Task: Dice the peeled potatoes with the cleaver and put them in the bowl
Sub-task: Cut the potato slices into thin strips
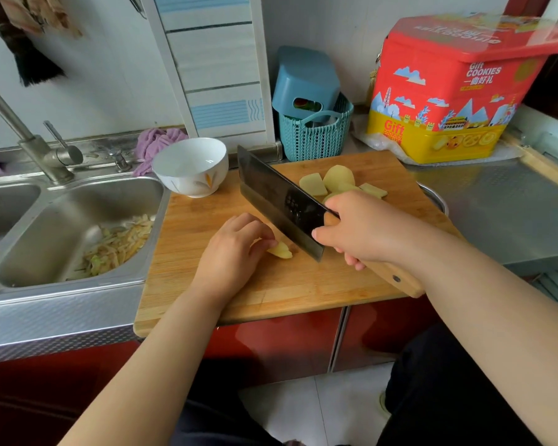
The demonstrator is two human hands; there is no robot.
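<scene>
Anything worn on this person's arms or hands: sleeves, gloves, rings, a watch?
Nothing visible. Both forearms are bare up to the picture's edge, with no sleeve in view. The left hand and right hand have no gloves, and no rings, watch or bracelet show on the sides visible.

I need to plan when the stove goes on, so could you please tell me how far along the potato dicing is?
Done: the potatoes are peeled, with peelings in the steel sink, and cut into large pale chunks on the bamboo cutting board.

In hand: the left hand pins one small potato piece while the right hand holds the dark cleaver over it.

Left: dicing the chunks; the white ceramic bowl appears empty.
</scene>
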